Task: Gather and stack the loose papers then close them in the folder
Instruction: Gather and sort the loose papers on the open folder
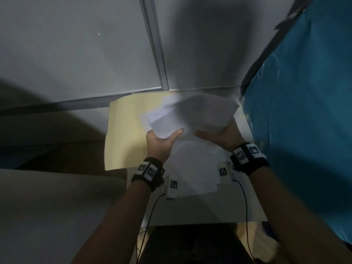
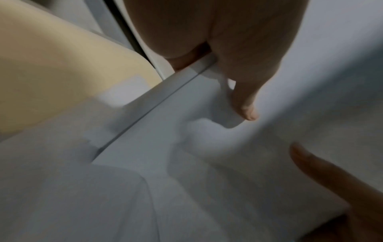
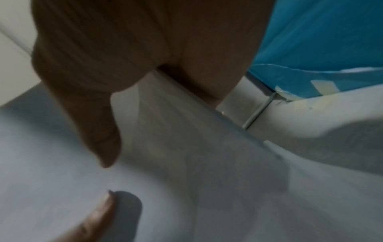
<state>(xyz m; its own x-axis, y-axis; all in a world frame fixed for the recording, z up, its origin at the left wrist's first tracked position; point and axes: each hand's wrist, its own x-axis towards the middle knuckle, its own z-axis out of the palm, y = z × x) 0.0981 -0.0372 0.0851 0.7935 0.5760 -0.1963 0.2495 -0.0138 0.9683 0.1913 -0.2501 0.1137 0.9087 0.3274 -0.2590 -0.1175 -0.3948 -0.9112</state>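
A loose, fanned bundle of white papers is lifted over the right half of an open cream folder. My left hand grips the bundle's near left edge, thumb on top. My right hand holds the near right edge, thumb on top and fingers hidden beneath. More white sheets lie flat on the table below the hands. In the left wrist view the thumb presses on the papers beside the folder. The right wrist view shows my thumb on the sheets.
A blue cloth hangs close on the right. A grey partition with a metal strip rises just behind the folder. The white table ends near my body, and black cables trail from both wristbands.
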